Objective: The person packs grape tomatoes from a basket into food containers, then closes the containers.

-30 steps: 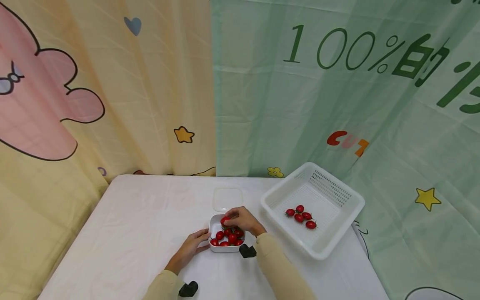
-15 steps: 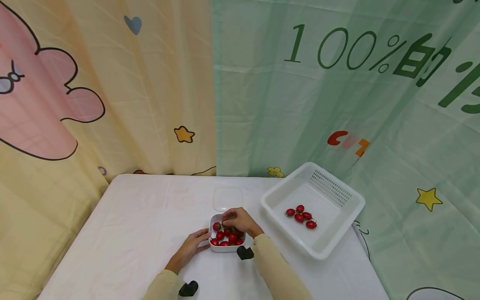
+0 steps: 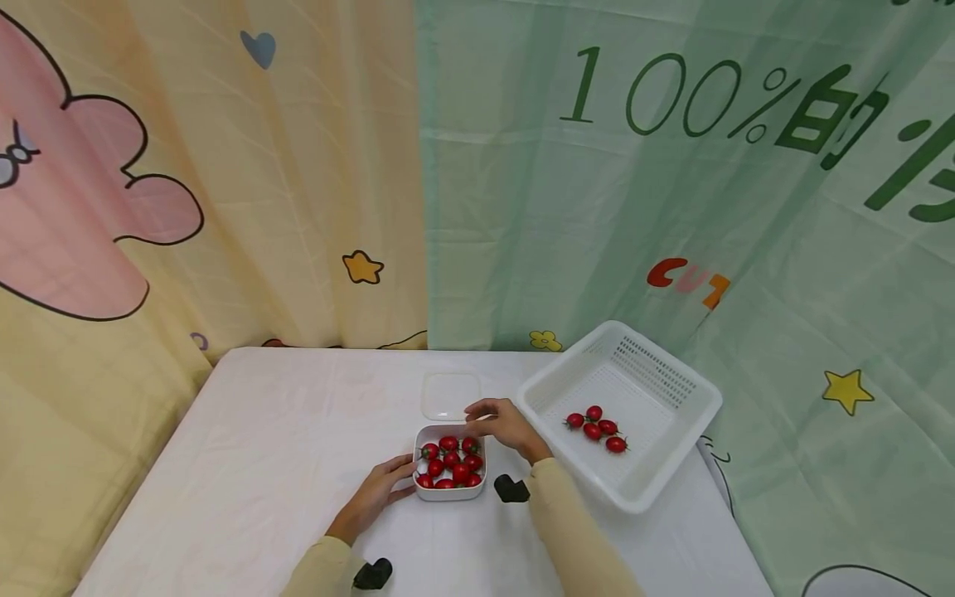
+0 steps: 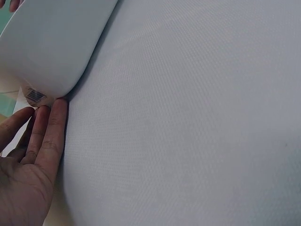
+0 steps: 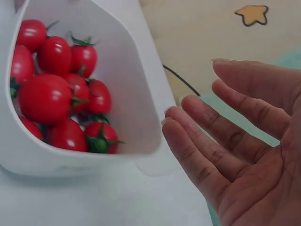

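A small white container (image 3: pixel 450 495) sits on the table, holding several cherry tomatoes (image 3: pixel 451 458) with green stems. My left hand (image 3: pixel 379 491) touches the container's left side with extended fingers; in the left wrist view the fingertips (image 4: pixel 59 104) rest against its lower edge, near a barcode label (image 4: pixel 35 95). Just off the container's back right corner is my right hand (image 3: pixel 507 424), its fingers loosely bent. The right wrist view shows that hand (image 5: pixel 240 141) with nothing in it, beside the tomatoes (image 5: pixel 45 99) in the container.
Behind the container lies a clear lid (image 3: pixel 451 396). To the right stands a large white perforated basket (image 3: pixel 649 398) with several cherry tomatoes (image 3: pixel 593 430) in it. A white cloth covers the table (image 3: pixel 283 423), and printed curtains (image 3: pixel 492 207) hang behind it.
My right hand has let go of a cherry tomato in the container, then lifted off and moved right, past the rim. My left hand has stayed at the container's side.
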The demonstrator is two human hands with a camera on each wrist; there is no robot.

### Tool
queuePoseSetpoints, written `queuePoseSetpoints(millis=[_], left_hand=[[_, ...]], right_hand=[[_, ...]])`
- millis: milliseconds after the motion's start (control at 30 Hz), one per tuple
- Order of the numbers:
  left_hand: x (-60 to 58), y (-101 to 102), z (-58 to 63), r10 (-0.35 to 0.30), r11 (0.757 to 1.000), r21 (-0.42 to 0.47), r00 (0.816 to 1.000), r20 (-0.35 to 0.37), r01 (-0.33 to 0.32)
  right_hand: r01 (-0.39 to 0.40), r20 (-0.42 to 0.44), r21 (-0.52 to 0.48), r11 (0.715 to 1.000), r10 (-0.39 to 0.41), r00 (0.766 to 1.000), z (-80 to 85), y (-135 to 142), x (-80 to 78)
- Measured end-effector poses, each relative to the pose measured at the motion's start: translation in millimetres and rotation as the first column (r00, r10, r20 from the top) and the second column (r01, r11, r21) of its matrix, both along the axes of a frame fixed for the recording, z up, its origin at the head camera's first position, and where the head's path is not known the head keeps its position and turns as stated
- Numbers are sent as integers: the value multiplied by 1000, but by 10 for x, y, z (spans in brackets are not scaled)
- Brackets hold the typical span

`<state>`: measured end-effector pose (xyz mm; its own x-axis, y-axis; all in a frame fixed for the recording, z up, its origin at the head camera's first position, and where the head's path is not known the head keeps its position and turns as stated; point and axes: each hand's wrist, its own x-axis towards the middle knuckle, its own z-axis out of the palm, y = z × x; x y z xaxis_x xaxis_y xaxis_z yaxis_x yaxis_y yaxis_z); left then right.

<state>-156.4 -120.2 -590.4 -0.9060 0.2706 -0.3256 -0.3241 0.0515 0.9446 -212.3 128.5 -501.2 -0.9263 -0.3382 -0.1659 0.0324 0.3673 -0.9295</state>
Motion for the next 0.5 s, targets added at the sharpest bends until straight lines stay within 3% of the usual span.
queuePoseSetpoints(millis=[500], left_hand=[[-21, -5, 11, 1, 1000, 3, 1000, 1, -1]], right_hand=[[124, 19, -74, 989, -123, 992, 159, 523, -47]])
